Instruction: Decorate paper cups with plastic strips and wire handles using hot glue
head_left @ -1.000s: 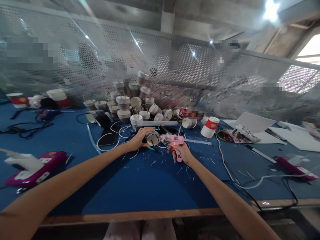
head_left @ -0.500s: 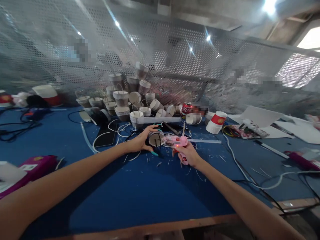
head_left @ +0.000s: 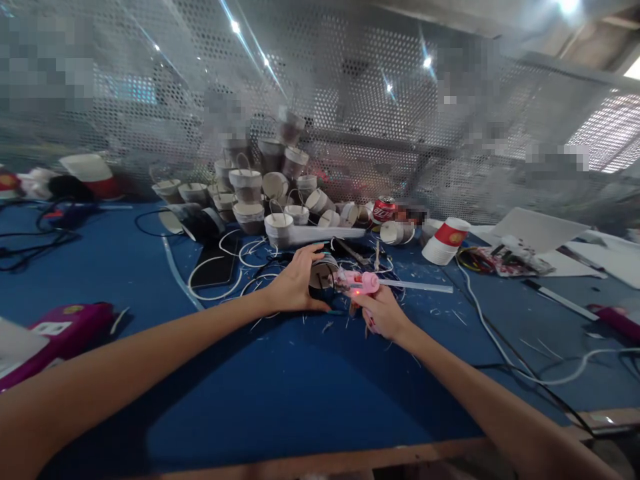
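Observation:
My left hand [head_left: 299, 280] wraps fingers and thumb around a small paper-like bucket [head_left: 320, 276] tipped on its side, its round end facing right. A dark strip curves across that end. In my right hand [head_left: 385, 313] is a pink hot glue gun [head_left: 367, 283] with a small red light lit. Its nozzle points left at the bucket's round end; whether the tip touches is unclear. A clear glue stick [head_left: 420, 287] sticks out of the gun's back. White scraps lie on the blue tabletop [head_left: 300, 387] beneath both hands.
Several small grey-white buckets [head_left: 249, 217] with wire handles are piled behind my hands. To the right stand a red cola can [head_left: 383, 209] and a red-and-white paper cup [head_left: 447, 241]. White cord [head_left: 480, 310] runs along the right; a purple box [head_left: 75, 327] lies left.
The view has shifted slightly, moving the background right. The glue gun sits a little closer to the bucket. My left hand still holds the bucket.

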The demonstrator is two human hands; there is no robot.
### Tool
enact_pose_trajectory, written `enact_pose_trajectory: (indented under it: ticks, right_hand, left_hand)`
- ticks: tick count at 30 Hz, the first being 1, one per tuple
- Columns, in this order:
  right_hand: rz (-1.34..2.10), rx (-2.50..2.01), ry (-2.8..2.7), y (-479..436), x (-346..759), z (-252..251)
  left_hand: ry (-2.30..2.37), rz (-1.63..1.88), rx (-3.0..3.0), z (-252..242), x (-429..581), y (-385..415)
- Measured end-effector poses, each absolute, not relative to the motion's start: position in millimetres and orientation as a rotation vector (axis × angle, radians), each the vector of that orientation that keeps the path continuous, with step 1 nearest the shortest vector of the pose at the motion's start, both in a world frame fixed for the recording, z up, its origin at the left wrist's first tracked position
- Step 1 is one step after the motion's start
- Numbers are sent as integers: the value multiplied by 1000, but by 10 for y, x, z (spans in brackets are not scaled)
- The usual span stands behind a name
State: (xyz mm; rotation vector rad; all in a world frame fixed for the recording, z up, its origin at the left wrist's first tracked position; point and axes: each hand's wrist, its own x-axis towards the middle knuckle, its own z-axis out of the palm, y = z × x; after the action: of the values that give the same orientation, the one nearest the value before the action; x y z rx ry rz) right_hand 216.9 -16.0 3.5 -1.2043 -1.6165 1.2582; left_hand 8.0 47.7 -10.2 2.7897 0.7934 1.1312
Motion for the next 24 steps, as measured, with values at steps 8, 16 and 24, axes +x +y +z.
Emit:
enact_pose_trajectory:
  ticks: [8, 16, 24]
  right_hand:
    - [1303, -1219, -1544, -146, 2154, 18]
    - [1320, -1249, -1517, -122, 2171, -19]
    - [1303, -1309, -1514, -134, 2172, -24]
  left_hand:
    - [725, 1219, 2782, -129, 143, 437]
    - [661, 1189, 2761, -106, 131, 437]
    - [647, 1162, 2719, -120, 120, 451]
